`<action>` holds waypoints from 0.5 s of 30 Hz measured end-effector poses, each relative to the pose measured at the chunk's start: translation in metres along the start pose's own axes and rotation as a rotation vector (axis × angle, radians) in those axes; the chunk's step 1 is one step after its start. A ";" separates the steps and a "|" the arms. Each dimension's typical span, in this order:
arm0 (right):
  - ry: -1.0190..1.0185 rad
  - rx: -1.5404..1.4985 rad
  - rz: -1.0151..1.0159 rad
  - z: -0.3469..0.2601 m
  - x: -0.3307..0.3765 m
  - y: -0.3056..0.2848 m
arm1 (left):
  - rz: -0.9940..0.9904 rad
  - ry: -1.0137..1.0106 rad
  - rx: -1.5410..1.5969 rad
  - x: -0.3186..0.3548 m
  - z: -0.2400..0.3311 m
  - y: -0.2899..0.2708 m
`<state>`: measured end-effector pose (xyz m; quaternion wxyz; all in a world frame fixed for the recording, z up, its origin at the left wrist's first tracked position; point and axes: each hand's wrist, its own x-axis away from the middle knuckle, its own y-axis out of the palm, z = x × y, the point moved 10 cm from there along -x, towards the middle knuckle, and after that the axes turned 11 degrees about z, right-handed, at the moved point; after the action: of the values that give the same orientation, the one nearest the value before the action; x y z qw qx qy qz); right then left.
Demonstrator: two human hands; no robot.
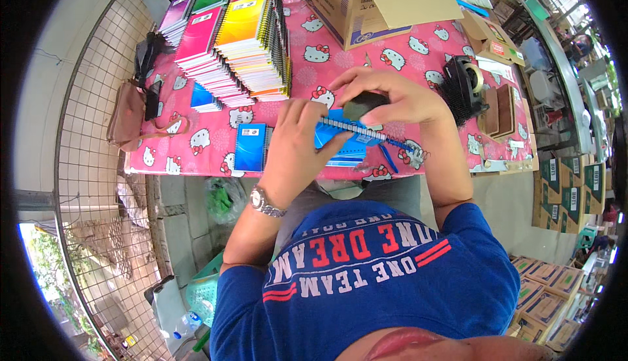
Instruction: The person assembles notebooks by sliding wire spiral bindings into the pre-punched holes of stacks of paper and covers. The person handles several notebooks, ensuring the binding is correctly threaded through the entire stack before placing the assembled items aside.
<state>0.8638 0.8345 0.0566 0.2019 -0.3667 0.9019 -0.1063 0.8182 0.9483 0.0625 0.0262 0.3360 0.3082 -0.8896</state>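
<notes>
Just above the table's near edge, my left hand [297,142] is closed on a blue spiral notebook [330,132], with fingers and thumb at its wire-bound edge. My right hand [409,99] curls around a dark rounded object [365,104] over the spiral; its exact kind I cannot make out. More blue sheets or covers [347,158] lie beneath the notebook. To their right rests a blue pen [387,159]. Left of my left hand, another blue spiral notebook [250,146] lies flat.
Tall stacks of spiral notebooks [243,21] stand at the back left, beside a brown bag [127,116]. An open cardboard box [353,11] sits at the back. A black tape dispenser [466,83] and brown blocks [502,109] occupy the right side of the pink-covered table [301,60].
</notes>
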 end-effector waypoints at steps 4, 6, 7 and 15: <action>-0.121 -0.546 -0.124 -0.017 0.004 0.007 | -0.053 -0.001 -0.050 -0.003 -0.015 -0.006; -0.036 -0.129 -0.102 -0.003 0.000 0.010 | -0.056 0.034 -0.006 -0.002 -0.012 -0.007; -0.031 -0.253 -0.049 -0.003 -0.002 0.006 | -0.063 -0.034 0.068 -0.001 -0.015 -0.007; -0.087 -0.257 0.012 -0.012 -0.009 0.005 | -0.112 -0.125 0.150 -0.005 -0.023 0.000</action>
<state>0.8614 0.8445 0.0688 0.1926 -0.3884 0.9007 0.0275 0.8352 0.9605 0.0519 -0.0296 0.2632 0.2569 -0.9294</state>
